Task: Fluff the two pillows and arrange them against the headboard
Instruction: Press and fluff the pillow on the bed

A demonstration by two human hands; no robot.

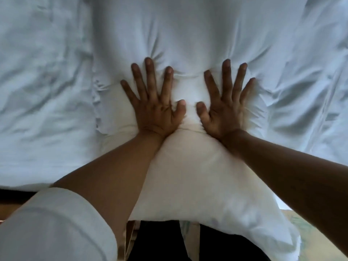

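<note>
Pressing: both hands lie flat on a white pillow [188, 162], palms down.
Left hand [156, 110]: fingers [148, 72] spread apart, pushed into the fabric, holding nothing.
Right hand [224, 112]: fingers [226, 72] spread apart too, beside the left one, thumbs near each other.
Pillow place: on the bed [47, 91], at its near edge, over wrinkled white bedding.
Sleeve [56, 223]: white, on the left arm.

Dim, cool daylight washes the white sheet [47, 91] beyond my fingers, soft grey shadows pooling in its creases. My forearms read dark and underexposed. Everything's slightly soft; my left sleeve [56, 223], close below my wrist, smears and bulges with wide-angle stretch.
</note>
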